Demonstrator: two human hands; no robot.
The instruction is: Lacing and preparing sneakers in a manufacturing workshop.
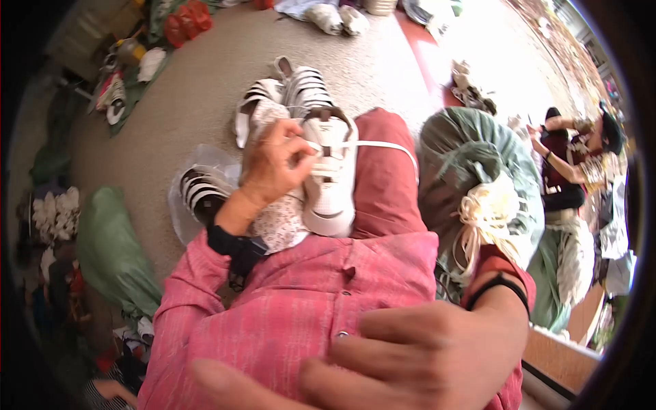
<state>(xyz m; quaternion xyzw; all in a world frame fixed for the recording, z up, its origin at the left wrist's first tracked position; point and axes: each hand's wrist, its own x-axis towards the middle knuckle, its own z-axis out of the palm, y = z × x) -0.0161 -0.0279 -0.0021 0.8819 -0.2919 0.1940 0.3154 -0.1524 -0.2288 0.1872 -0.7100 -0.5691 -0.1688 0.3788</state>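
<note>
A white sneaker (329, 178) lies on my lap with its toe toward me. White shoelace (386, 144) threads through it and trails right across my thigh. At the shoe's left side is my left hand (277, 162), its thumb and forefinger closed on what looks like a bit of the lace by the eyelets. My right hand (410, 355) is raised close in front of my shirt, large and blurred, fingers partly bent. Whether it holds anything cannot be made out. Beyond the sneaker stand black-and-white striped shoes (307, 87).
A green sack (471, 160) at my right carries a bundle of cream laces (488, 212). Another striped shoe (201, 195) sits on clear plastic at left. A green bag (113, 242) lies farther left. Another person (581, 157) sits at far right.
</note>
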